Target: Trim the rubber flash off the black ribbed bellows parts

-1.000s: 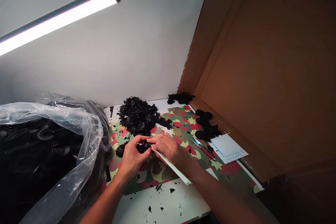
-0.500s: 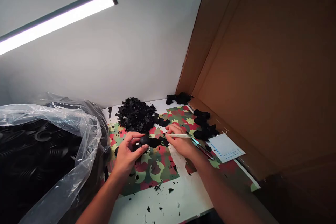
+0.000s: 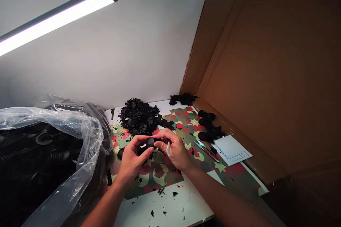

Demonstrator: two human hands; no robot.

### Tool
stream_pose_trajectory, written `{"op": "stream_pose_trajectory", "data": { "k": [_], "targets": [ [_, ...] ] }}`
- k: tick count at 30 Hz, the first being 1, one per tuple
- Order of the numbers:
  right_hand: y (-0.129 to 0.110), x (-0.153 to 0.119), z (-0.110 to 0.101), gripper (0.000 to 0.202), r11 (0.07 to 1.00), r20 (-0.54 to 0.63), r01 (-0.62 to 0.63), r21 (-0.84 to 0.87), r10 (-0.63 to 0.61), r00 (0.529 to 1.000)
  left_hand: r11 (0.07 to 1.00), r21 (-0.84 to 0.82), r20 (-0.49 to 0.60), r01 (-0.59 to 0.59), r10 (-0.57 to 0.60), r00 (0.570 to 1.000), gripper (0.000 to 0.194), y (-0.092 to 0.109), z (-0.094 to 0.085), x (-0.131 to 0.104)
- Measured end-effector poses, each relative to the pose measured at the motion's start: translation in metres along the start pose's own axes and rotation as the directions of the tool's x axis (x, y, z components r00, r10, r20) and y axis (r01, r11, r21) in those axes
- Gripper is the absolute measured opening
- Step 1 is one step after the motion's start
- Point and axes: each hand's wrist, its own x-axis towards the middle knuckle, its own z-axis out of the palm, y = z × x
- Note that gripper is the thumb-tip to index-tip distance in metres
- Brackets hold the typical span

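Note:
Between thumb and fingers, my left hand (image 3: 134,154) pinches a small round black rubber-looking part (image 3: 150,142) above the camouflage-patterned sheet. My right hand (image 3: 173,147) meets it from the other side, its thumb and forefinger at the part's right edge. Tucked in the right hand's fingers is a slim white pen-like tool (image 3: 168,148), seen nearly end-on; its tip is hidden. Behind the hands rises a heap of black trimmings (image 3: 140,116). Other black pieces lie partly hidden beneath the hands.
At left, a clear plastic bag (image 3: 89,142) holds many ribbed black parts. More black pieces (image 3: 209,127) line the right side, near thin metal tools (image 3: 206,150) and a white card (image 3: 233,150). A cardboard wall (image 3: 266,71) stands at right. Black scraps litter the camouflage sheet (image 3: 197,118).
My right hand has moved left to join the left hand at the black part. The white tool has turned from lying sideways to pointing toward me.

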Motion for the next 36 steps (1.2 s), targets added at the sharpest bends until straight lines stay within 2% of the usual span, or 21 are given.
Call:
{"op": "stream_pose_trajectory", "data": {
  "k": [3, 6, 9, 10, 13, 16, 19, 24, 28, 32, 36],
  "targets": [
    [0.002, -0.004, 0.005, 0.016, 1.0, -0.029, 0.017, -0.005, -0.017, 0.999, 0.984, 0.165, 0.006, -0.068, 0.068, 0.998, 0.038, 0.003, 0.003, -0.002],
    [0.001, -0.009, 0.009, 0.015, 0.998, -0.039, 0.045, -0.032, -0.046, 0.998, 0.945, 0.29, -0.008, -0.151, 0.16, 0.987, 0.027, 0.007, 0.006, -0.002],
    [0.0, -0.008, 0.007, 0.009, 0.995, 0.0, 0.085, -0.044, -0.085, 0.996, 0.927, 0.328, -0.03, -0.18, 0.201, 0.979, 0.019, 0.01, 0.005, 0.0],
    [-0.001, -0.007, 0.005, 0.005, 0.995, 0.023, 0.089, -0.048, -0.088, 0.996, 0.925, 0.335, -0.034, -0.177, 0.199, 0.979, 0.018, 0.01, 0.004, 0.001],
    [-0.003, -0.001, -0.001, 0.015, 0.993, 0.114, 0.104, -0.053, -0.098, 0.989, 0.92, 0.359, -0.044, -0.157, 0.185, 0.982, 0.015, 0.009, 0.002, 0.003],
    [-0.005, 0.004, -0.004, 0.014, 0.987, 0.162, 0.135, -0.089, -0.119, 0.98, 0.931, 0.346, -0.044, -0.118, 0.141, 0.989, 0.01, 0.006, 0.002, 0.002],
    [-0.007, 0.008, -0.002, 0.021, 0.978, 0.136, 0.114, -0.175, -0.09, 0.987, 0.964, 0.256, -0.042, -0.065, 0.079, 0.996, 0.016, 0.006, 0.005, -0.001],
    [-0.007, 0.01, 0.006, 0.023, 0.965, 0.025, 0.043, -0.258, -0.037, 0.999, 0.993, 0.119, -0.118, 0.004, 0.01, 0.993, 0.024, 0.01, 0.013, -0.005],
    [-0.004, 0.009, 0.007, 0.021, 0.944, 0.037, 0.071, -0.321, -0.062, 0.997, 0.991, 0.113, -0.057, 0.072, -0.066, 0.996, 0.032, 0.009, 0.015, 0.0],
    [-0.001, 0.007, 0.008, 0.023, 0.911, 0.108, 0.158, -0.382, -0.126, 0.986, 0.971, 0.236, -0.07, 0.04, -0.024, 0.997, 0.026, 0.002, 0.016, 0.004],
    [0.001, 0.006, 0.009, 0.024, 0.895, 0.111, 0.202, -0.398, -0.172, 0.979, 0.951, 0.306, -0.09, -0.029, 0.059, 0.994, 0.024, 0.0, 0.016, 0.004]
  ]
}}
